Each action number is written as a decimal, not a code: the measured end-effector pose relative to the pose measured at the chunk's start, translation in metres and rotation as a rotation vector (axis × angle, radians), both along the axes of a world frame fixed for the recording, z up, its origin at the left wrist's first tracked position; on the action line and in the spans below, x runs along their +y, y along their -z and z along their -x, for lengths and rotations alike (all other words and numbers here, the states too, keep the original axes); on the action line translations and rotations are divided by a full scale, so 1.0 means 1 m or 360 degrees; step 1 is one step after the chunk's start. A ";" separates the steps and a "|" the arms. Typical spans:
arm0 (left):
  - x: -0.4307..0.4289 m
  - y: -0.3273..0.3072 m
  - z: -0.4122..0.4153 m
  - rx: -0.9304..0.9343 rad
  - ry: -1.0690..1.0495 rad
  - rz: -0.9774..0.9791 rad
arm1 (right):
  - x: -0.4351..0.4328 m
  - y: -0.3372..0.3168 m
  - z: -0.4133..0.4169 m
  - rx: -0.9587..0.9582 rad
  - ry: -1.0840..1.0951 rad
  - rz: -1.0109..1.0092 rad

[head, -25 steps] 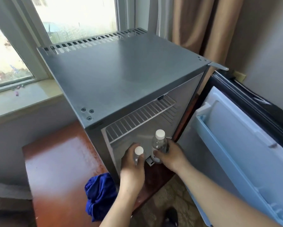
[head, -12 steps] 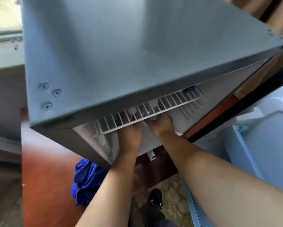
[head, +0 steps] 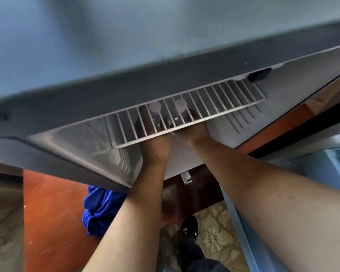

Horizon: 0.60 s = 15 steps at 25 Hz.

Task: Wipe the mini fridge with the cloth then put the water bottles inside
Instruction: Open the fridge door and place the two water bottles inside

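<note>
White-capped water bottles (head: 154, 107) are kept upright to clear the wire shelf (head: 234, 99). Whether the fingers (head: 142, 122) behind it are pinching cannot be told.

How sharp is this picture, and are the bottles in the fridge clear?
Head view: motion blur softens everything, and the wide lens bows the front edge of the mini fridge; two bottle caps show only hazily through the wire shelf; left hand and right hand sit shadowed beneath it, fingers unreadable.

Both bare forearms stretch up from the bottom edge, left hand (head: 155, 140) and right hand (head: 194, 132) side by side mid-frame, each gripping a water bottle (head: 154, 107).
</note>
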<state>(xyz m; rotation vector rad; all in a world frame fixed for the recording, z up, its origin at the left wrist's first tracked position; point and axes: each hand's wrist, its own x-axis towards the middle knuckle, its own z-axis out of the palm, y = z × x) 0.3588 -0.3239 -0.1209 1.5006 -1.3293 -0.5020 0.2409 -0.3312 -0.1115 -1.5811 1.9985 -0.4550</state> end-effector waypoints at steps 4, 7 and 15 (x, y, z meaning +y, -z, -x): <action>-0.003 0.010 -0.001 -0.0034 0.0020 0.0098 | 0.000 0.004 0.004 -0.0431 0.0380 -0.0152; 0.005 0.019 -0.002 -0.0063 0.0049 -0.0011 | 0.009 0.003 0.003 -0.0409 0.0386 -0.0214; 0.096 -0.004 -0.012 0.0049 0.0214 -0.0923 | 0.106 -0.028 0.004 -0.0806 0.0798 0.0127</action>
